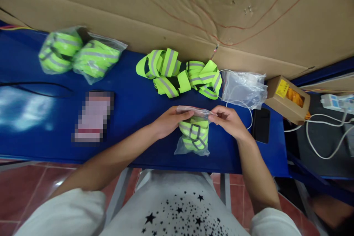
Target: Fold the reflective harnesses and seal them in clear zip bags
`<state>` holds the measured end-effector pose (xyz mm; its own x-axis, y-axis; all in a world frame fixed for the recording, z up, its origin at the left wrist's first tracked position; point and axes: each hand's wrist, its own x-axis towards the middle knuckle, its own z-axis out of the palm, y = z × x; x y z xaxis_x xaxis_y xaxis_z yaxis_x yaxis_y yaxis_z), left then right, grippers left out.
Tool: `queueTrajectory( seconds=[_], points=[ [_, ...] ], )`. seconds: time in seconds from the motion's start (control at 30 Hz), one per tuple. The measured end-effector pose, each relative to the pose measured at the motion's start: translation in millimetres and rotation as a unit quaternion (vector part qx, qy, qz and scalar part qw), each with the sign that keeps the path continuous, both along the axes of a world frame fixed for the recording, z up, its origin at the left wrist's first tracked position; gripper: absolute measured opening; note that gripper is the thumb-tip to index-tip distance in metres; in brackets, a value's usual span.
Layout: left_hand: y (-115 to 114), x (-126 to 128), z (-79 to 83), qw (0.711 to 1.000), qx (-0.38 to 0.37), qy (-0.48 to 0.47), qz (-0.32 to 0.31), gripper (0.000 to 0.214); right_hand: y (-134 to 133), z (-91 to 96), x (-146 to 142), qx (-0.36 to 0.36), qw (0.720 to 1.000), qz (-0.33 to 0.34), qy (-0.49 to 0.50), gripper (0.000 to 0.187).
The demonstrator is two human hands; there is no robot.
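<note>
A small clear plastic bag (193, 136) with a folded neon-yellow reflective strap inside hangs over the blue table (132, 118) near its front edge. My left hand (170, 120) pinches the bag's top edge on the left. At the right end of that edge, my right hand (228, 118) pinches it too. Both hands are closed on the bag's mouth. Behind the bag lies a loose pile of neon-yellow reflective straps (179, 73).
Two filled bags of straps (79, 55) lie at the far left. A stack of clear plastic bags (245, 88), a black phone (261, 125) and a small cardboard box (287, 99) sit at the right. A blurred flat object (94, 116) lies left of centre. Cardboard sheet (177, 7) backs the table.
</note>
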<state>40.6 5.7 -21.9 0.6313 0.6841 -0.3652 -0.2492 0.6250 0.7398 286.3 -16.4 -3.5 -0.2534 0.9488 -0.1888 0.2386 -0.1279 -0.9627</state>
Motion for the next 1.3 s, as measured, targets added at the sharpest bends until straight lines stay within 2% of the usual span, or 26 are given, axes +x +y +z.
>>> queueTrajectory(
  seconds=[0.1,0.17,0.3,0.37,0.43,0.5,0.6,0.73,0.8,0.9,0.93,0.97,1.0,1.03,1.1,1.17,1.3],
  points=[
    [5.9,-3.5,0.3,0.998,-0.036,-0.034,-0.038,0.046,-0.5,6.6,7.1,0.005,1.000,-0.015,-0.018,0.037],
    [7.2,-3.8,1.1,0.998,-0.039,-0.024,-0.038,0.049,-2.8,10.2,9.4,0.004,1.000,-0.015,-0.020,0.036],
    [7.5,-4.2,3.6,1.000,0.001,0.010,-0.026,0.054,-5.9,15.1,15.0,-0.006,1.000,0.028,0.009,0.030],
    [8.5,-5.5,4.1,0.999,0.032,0.017,-0.027,0.053,-6.3,16.3,16.7,0.025,0.999,0.042,0.011,0.038],
    [10.0,-7.2,4.5,0.997,0.062,0.026,-0.031,0.052,-6.9,16.2,15.1,0.059,0.995,0.074,-0.010,0.043],
    [11.4,-8.6,5.3,0.995,0.084,0.042,-0.038,0.051,-8.0,15.2,10.2,0.074,0.990,0.115,-0.026,0.037],
    [12.2,-9.1,8.3,0.990,0.106,0.079,-0.045,0.053,-9.5,13.8,2.4,0.072,0.986,0.148,-0.021,0.029],
    [11.9,-8.8,12.4,0.985,0.124,0.123,-0.017,0.049,-8.8,14.7,6.6,0.038,0.977,0.209,-0.008,0.022],
    [12.6,-10.1,12.7,0.987,0.113,0.115,-0.024,0.045,-7.6,15.9,17.1,0.042,0.982,0.182,-0.022,0.025],
    [15.3,-13.3,11.1,0.990,0.097,0.099,-0.008,0.040,-6.4,19.1,35.7,0.097,0.995,0.005,-0.018,0.034],
    [16.1,-14.1,10.5,0.991,0.089,0.098,0.009,0.039,-6.2,20.1,40.0,0.108,0.993,-0.040,-0.003,0.032],
    [16.7,-14.7,10.1,0.992,0.077,0.098,0.027,0.040,-6.3,20.8,42.1,0.108,0.992,-0.058,0.010,0.026],
    [17.0,-14.9,10.1,0.993,0.063,0.096,0.041,0.041,-6.4,20.9,41.7,0.100,0.994,-0.046,0.017,0.017],
    [17.0,-14.8,10.4,0.994,0.050,0.089,0.051,0.043,-6.7,20.0,38.8,0.087,0.996,-0.013,0.017,0.019],
    [16.2,-13.6,11.7,0.996,0.033,0.063,0.052,0.048,-7.3,15.9,27.4,0.060,0.996,0.064,0.009,0.041],
    [15.0,-11.9,12.8,0.997,0.034,0.033,0.055,0.050,-7.5,9.8,14.3,0.042,0.995,0.089,0.014,0.043],
    [13.6,-9.5,12.6,0.997,0.035,0.012,0.063,0.052,-5.6,2.2,3.8,0.012,0.997,-0.028,0.076,0.030]
  ],
)
